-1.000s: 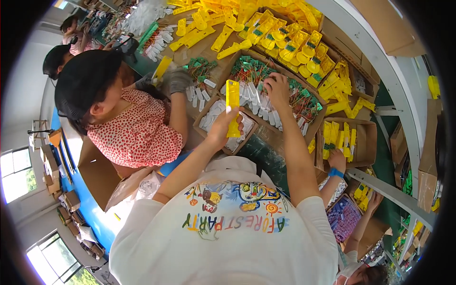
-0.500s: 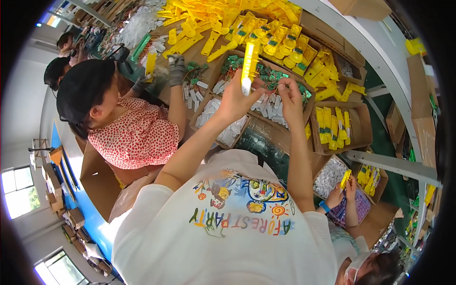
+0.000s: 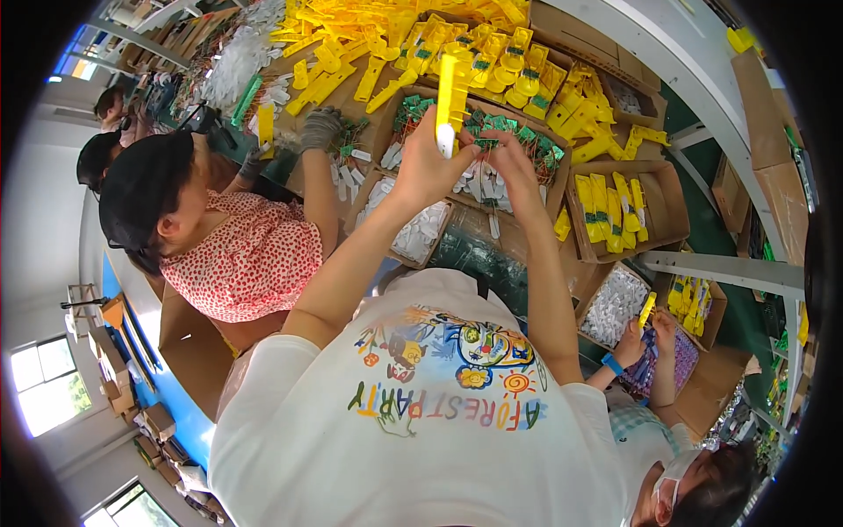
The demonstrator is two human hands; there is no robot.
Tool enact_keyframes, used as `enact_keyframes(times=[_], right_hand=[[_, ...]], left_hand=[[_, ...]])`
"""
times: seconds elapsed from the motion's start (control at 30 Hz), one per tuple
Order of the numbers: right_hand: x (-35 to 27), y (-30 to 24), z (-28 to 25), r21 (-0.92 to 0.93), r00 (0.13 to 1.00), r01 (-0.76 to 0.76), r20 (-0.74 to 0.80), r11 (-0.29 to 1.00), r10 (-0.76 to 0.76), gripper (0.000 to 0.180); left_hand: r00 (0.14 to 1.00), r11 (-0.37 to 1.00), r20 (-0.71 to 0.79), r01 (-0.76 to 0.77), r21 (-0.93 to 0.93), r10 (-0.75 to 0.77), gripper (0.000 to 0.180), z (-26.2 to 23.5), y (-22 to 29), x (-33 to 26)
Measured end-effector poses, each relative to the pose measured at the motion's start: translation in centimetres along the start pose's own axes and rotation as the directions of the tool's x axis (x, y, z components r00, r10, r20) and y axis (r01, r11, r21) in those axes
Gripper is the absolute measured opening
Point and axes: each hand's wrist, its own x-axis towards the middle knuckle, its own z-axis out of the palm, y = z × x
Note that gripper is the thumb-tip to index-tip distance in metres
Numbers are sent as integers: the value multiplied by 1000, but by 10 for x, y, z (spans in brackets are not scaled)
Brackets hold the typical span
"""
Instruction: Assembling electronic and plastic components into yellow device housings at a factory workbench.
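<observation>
My left hand (image 3: 428,167) is closed round a long yellow plastic housing (image 3: 450,92), held upright, with a white piece (image 3: 446,140) at its lower end. Beside it my right hand (image 3: 516,176) has its fingers bent together close to the housing's side; what they pinch is hidden. Below that hand hangs a small white piece (image 3: 493,227), seemingly on thin wires. Both hands are above a cardboard box (image 3: 379,140) of green circuit boards (image 3: 536,140) with wires and white pieces attached.
Yellow parts (image 3: 351,22) are heaped at the back. A box of white pieces (image 3: 420,230) stands front left, a carton (image 3: 672,211) of yellow housings right. One co-worker in gloves (image 3: 320,127) is at left; another's hands (image 3: 632,342) hold a yellow part at lower right. A metal beam (image 3: 720,272) juts in.
My right hand has moved in toward the yellow housing, its fingers curling closer to my left hand. A white piece now dangles below it. The view has shifted slightly.
</observation>
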Motion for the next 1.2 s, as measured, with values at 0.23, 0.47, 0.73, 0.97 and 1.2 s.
enact_keyframes(times=[0.23,0.47,0.73,0.97,1.2], right_hand=[[-6,-24,11,114,953,-298,90,948,289,20],[-13,-13,19,-425,982,136,-64,895,-179,19],[-19,-31,11,-272,993,-113,-6,956,115,23],[-47,-46,35,-533,970,63,-165,844,-176,26],[-65,-70,62,-692,930,230,-51,684,-364,15]], left_hand=[[999,981,-7,32,191,-32,37,-12,10,-8],[983,988,-182,10,-155,-38,40,2,-13,-22],[986,959,-50,145,-245,-162,30,-2,-3,-28],[864,411,268,449,-794,-426,49,-11,-3,-39],[898,382,349,431,-818,-267,46,3,9,-62]])
